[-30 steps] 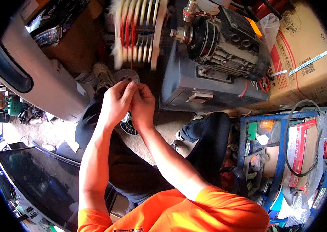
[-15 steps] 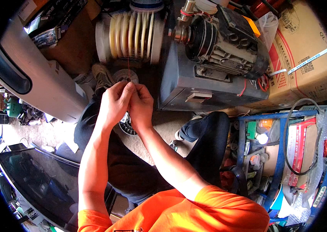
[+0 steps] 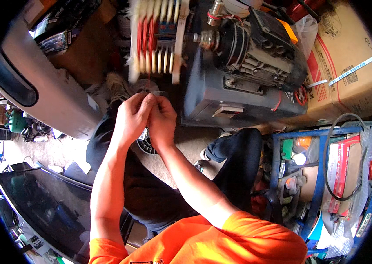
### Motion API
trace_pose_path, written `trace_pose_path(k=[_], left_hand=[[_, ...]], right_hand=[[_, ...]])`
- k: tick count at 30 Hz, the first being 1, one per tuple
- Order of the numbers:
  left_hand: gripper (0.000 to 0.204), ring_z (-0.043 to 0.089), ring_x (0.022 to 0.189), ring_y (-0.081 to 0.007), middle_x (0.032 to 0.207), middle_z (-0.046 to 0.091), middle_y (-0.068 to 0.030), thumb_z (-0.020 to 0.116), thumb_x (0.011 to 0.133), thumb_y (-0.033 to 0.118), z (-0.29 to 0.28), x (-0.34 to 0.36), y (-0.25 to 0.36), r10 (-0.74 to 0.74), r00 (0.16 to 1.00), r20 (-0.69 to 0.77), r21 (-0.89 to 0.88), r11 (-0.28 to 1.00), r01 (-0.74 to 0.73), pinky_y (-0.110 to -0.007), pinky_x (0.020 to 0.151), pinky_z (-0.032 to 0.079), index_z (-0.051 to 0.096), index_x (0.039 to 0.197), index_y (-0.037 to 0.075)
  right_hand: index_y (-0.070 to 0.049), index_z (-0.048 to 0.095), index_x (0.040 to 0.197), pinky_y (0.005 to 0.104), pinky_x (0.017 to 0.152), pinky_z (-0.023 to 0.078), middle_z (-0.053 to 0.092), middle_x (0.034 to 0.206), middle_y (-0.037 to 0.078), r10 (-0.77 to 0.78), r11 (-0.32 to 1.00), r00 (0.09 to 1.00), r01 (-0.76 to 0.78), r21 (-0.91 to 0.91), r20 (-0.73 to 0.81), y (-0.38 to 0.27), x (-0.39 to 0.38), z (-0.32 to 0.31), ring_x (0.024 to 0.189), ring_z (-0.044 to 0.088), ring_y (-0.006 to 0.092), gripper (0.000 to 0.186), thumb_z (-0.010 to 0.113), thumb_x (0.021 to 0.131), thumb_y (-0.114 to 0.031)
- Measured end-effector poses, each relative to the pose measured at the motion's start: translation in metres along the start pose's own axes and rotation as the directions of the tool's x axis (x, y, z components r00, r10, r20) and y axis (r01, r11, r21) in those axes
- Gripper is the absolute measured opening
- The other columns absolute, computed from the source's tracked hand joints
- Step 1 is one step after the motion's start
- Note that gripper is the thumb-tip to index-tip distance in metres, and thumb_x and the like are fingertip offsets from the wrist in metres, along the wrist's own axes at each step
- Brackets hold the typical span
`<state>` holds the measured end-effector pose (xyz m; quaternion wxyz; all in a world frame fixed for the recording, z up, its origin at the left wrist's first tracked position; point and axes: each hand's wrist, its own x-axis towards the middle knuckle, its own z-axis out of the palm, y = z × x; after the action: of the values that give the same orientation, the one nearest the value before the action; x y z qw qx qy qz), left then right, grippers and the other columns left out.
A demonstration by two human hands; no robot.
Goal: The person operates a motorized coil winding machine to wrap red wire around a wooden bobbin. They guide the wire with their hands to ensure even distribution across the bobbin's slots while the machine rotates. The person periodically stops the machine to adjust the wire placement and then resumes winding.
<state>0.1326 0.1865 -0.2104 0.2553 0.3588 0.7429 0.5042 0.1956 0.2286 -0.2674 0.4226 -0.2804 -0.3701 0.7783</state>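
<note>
In the head view I see the red wire (image 3: pixel 149 82) running from the slatted winding frame (image 3: pixel 180 48), whose top is cut off, to where my left hand (image 3: pixel 129 118) and right hand (image 3: pixel 164 123) meet. Their pinch is hidden; I cannot tell which grip clamps it. Fingers curl inward, forearms (image 3: pixel 109 185) reach forward, partly covering a black reel (image 3: pixel 146 144).

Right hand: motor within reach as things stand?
Probably yes, with a lean: nothing visible blocks the space between the right hand and the motor atop the grey cabinet. It's occupied, closed with the left hand on the red wire.
</note>
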Motion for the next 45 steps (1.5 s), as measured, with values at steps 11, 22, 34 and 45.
trace_pose_path(k=[11,22,34,45], left_hand=[[0.029,0.048,0.069,-0.0067,0.072,0.057,-0.0029,0.052,0.094,0.024,0.000,0.000,0.003,0.015,1.000,0.004,0.012,1.000,-0.015,-0.025,0.061,0.043,0.059,0.091,-0.004],[0.030,0.052,0.062,-0.0085,0.070,0.061,-0.0086,0.055,0.093,0.025,0.000,0.001,-0.001,0.034,0.999,-0.020,-0.047,0.998,-0.035,-0.026,0.057,0.045,0.062,0.095,-0.004],[0.028,0.050,0.073,-0.0063,0.079,0.060,-0.0017,0.052,0.095,0.023,-0.002,0.001,-0.005,-0.001,0.999,0.054,0.001,1.000,0.001,-0.024,0.064,0.044,0.061,0.096,-0.004],[0.032,0.054,0.077,-0.0077,0.084,0.061,-0.0037,0.056,0.093,0.027,-0.009,0.004,-0.003,-0.085,0.984,0.154,-0.076,0.992,0.098,-0.024,0.068,0.048,0.059,0.099,-0.004]], right_hand=[[-0.002,0.059,0.089,0.0203,0.058,0.040,0.057,0.078,-0.001,-0.001,1.000,1.000,0.002,-0.017,0.027,-0.007,-0.001,-0.001,0.067,0.049,0.0044,0.014,0.053,0.094,-0.014],[-0.001,0.059,0.090,0.0196,0.059,0.042,0.058,0.077,-0.001,-0.031,0.999,0.999,0.030,0.013,0.015,-0.001,0.002,0.000,0.068,0.050,0.0041,0.013,0.054,0.093,-0.013],[-0.001,0.060,0.090,0.0206,0.062,0.043,0.059,0.080,0.000,0.018,0.996,0.999,-0.020,-0.086,-0.030,-0.004,-0.001,0.000,0.070,0.052,0.0054,0.012,0.052,0.094,-0.011],[0.000,0.058,0.090,0.0205,0.062,0.046,0.060,0.081,0.001,-0.008,1.000,1.000,0.007,0.015,0.016,0.001,0.000,-0.006,0.069,0.054,0.0054,0.015,0.054,0.094,-0.014]])
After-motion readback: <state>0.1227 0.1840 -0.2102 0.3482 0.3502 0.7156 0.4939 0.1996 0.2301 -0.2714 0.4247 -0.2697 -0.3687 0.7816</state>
